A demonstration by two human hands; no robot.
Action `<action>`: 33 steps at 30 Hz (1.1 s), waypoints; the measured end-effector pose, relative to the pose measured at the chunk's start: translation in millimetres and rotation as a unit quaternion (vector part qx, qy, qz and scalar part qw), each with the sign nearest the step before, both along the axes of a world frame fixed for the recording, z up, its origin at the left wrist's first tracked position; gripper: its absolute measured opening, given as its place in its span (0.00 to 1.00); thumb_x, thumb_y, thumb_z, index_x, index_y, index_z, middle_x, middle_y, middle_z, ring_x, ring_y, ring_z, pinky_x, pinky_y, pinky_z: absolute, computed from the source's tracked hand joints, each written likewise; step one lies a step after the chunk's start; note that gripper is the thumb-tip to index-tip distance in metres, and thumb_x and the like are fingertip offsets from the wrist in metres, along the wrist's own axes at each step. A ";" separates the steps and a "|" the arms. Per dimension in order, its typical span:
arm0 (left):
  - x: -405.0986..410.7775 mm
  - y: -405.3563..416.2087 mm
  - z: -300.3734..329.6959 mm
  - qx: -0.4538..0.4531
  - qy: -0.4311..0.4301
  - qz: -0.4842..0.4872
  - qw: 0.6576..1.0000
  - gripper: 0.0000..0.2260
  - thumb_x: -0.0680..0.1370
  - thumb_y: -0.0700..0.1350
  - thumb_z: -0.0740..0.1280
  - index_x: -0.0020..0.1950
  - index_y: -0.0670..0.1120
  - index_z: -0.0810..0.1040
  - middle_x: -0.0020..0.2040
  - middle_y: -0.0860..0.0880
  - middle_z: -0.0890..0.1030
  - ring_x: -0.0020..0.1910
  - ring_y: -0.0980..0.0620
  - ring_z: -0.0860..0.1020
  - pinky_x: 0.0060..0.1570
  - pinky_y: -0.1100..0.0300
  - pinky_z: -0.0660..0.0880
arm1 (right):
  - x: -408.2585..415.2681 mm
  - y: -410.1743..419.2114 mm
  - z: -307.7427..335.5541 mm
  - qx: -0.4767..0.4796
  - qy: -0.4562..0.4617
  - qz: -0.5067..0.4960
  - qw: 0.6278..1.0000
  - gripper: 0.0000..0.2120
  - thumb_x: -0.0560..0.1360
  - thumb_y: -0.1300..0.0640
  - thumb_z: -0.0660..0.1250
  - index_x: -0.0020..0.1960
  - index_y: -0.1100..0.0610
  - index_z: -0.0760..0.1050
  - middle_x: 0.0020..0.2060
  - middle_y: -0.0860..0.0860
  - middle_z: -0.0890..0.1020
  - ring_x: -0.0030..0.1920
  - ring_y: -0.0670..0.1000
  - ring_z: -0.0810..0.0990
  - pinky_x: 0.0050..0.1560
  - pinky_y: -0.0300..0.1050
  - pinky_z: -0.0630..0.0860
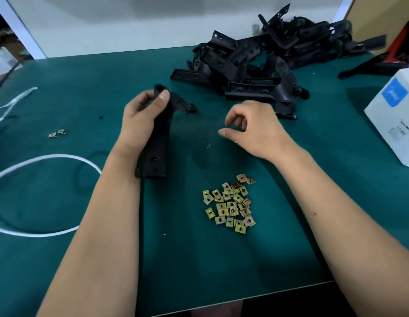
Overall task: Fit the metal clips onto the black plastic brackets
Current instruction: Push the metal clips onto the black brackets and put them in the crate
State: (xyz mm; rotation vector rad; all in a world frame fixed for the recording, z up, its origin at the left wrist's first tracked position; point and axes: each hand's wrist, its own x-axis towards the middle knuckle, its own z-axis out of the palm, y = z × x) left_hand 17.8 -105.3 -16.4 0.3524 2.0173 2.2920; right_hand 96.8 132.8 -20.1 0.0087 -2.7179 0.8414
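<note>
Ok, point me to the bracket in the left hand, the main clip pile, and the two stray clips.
bracket (156, 143): head view, on its long flat arm.
clip pile (231, 205): head view, middle of the heap.
two stray clips (57, 133): head view, where the pair meet.

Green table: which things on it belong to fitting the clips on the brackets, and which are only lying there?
For the job: bracket held by the left hand; pile of brackets; heap of metal clips; two stray clips; right hand, which holds nothing I can see.

Lying about: white cable; white box; white strap.
</note>
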 end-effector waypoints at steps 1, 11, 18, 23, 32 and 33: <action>1.6 1.4 1.6 0.047 -0.008 -0.020 0.999 0.07 0.83 0.45 0.67 0.53 0.42 0.77 0.40 0.46 0.81 0.35 0.52 0.78 0.37 0.63 0.76 | 1.3 4.3 1.4 0.012 -0.014 -0.017 1.000 0.11 0.72 0.44 0.78 0.43 0.50 0.81 0.39 0.45 0.79 0.37 0.43 0.76 0.40 0.40 0.74; 7.6 19.2 -10.1 0.153 -0.105 -0.154 0.971 0.10 0.84 0.45 0.66 0.62 0.43 0.77 0.44 0.48 0.78 0.35 0.49 0.75 0.32 0.62 0.72 | 8.4 -3.4 15.0 0.102 -0.125 0.000 0.987 0.07 0.78 0.52 0.74 0.47 0.54 0.81 0.40 0.49 0.82 0.43 0.52 0.82 0.49 0.52 0.81; 13.6 25.1 -10.4 0.067 -0.065 -0.188 0.978 0.11 0.82 0.42 0.67 0.63 0.40 0.78 0.42 0.45 0.77 0.32 0.49 0.73 0.30 0.63 0.69 | 7.4 -13.1 5.4 -0.043 -0.031 0.016 0.998 0.09 0.82 0.60 0.67 0.55 0.55 0.86 0.41 0.40 0.85 0.42 0.39 0.81 0.47 0.30 0.73; 17.7 28.0 -8.0 0.001 -0.041 -0.193 0.980 0.12 0.82 0.39 0.67 0.65 0.39 0.77 0.41 0.44 0.79 0.33 0.49 0.75 0.32 0.63 0.73 | 6.9 -38.3 -6.2 -0.368 -0.022 -0.002 0.929 0.09 0.81 0.65 0.67 0.50 0.56 0.85 0.37 0.50 0.86 0.35 0.45 0.83 0.36 0.39 0.80; 18.0 26.4 -6.5 -0.010 -0.046 -0.236 0.971 0.13 0.82 0.37 0.65 0.67 0.37 0.75 0.41 0.44 0.79 0.32 0.50 0.74 0.30 0.62 0.71 | 3.9 -31.2 -5.2 -0.569 -0.051 -0.002 0.821 0.04 0.79 0.67 0.70 0.50 0.61 0.84 0.40 0.54 0.86 0.40 0.50 0.85 0.40 0.42 0.82; 18.1 26.4 -6.3 -0.010 -0.044 -0.239 0.970 0.13 0.82 0.38 0.66 0.66 0.37 0.75 0.41 0.44 0.79 0.31 0.50 0.74 0.30 0.62 0.71 | 4.0 -31.7 -5.1 -0.577 -0.048 0.000 0.816 0.05 0.79 0.67 0.70 0.49 0.61 0.84 0.40 0.54 0.86 0.40 0.49 0.85 0.40 0.41 0.82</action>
